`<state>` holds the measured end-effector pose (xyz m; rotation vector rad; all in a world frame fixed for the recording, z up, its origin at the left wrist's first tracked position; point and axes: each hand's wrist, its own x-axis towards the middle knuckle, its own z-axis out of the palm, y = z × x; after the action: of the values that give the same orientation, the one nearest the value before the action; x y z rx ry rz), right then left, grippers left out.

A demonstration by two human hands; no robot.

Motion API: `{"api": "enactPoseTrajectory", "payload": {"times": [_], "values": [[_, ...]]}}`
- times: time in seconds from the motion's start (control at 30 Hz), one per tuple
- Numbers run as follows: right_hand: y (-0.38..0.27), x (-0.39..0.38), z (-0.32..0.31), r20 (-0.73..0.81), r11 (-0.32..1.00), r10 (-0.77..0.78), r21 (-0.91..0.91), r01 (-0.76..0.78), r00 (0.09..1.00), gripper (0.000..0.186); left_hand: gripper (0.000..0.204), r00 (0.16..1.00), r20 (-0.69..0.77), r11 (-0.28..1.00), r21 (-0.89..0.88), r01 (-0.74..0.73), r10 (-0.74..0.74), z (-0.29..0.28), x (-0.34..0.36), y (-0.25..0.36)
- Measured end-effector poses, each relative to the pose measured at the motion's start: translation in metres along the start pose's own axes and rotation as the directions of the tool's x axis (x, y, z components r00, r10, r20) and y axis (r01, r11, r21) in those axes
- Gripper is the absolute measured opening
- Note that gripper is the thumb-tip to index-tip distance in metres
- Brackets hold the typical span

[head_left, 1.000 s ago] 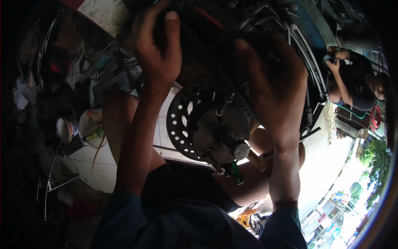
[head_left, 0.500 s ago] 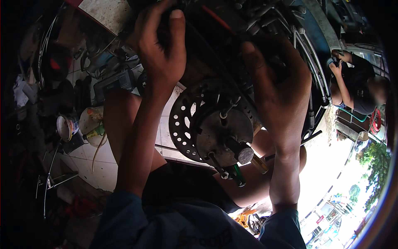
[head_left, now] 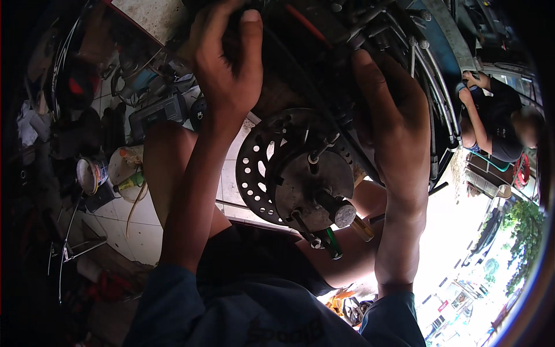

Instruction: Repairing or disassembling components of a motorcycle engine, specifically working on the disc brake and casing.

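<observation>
While both hands reach up into the shadowed top of the view, the drilled metal disc (head_left: 247,170) lies below them, between the forearms and just above the person's lap. A round metal plate (head_left: 289,194) is set against it, with a thick centre bolt (head_left: 345,216) and thinner bolts standing out toward the wearer. The left hand (head_left: 231,75) has its thumb raised apart from its bent fingers; whether they grip anything is too dark to tell. The right hand (head_left: 399,113) lays its thumb along the dark machinery (head_left: 306,81), fingers curled out of sight, so I cannot tell whether it is pinching something.

The likeliest trouble, I judge, is a slip in that poor light: a hand losing its hold could drop onto the protruding bolts. If the disc tipped, its edge could knock the bare legs, or the green handle (head_left: 333,246) and amber handle (head_left: 364,229) beside them.

The right hand's outer side is hemmed in by metal rods (head_left: 442,98). The left forearm has freer space outward, over the tiled floor (head_left: 139,237), though a bucket (head_left: 87,176) stands farther out. Between the forearms, the disc's rim takes up most of the gap.
</observation>
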<state>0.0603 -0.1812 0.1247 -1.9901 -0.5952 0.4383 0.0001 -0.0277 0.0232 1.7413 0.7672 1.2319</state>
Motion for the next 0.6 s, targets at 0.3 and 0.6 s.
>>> {"api": "enactPoseTrajectory", "payload": {"times": [0.3, 0.6], "values": [[-0.004, 0.002, 0.003, 0.115, 0.927, 0.261, 0.249, -0.282, 0.959, 0.036, 0.043, 1.0, 0.025, 1.0, -0.029, 0.004, -0.003, -0.002, 0.001, 0.002], [0.002, 0.002, 0.007, 0.009, 1.0, -0.024, -0.017, 0.024, 1.0, 0.02, 0.043, 0.999, 0.014, 0.999, -0.03, -0.031, 0.032, 0.0, 0.001, -0.001]]}}
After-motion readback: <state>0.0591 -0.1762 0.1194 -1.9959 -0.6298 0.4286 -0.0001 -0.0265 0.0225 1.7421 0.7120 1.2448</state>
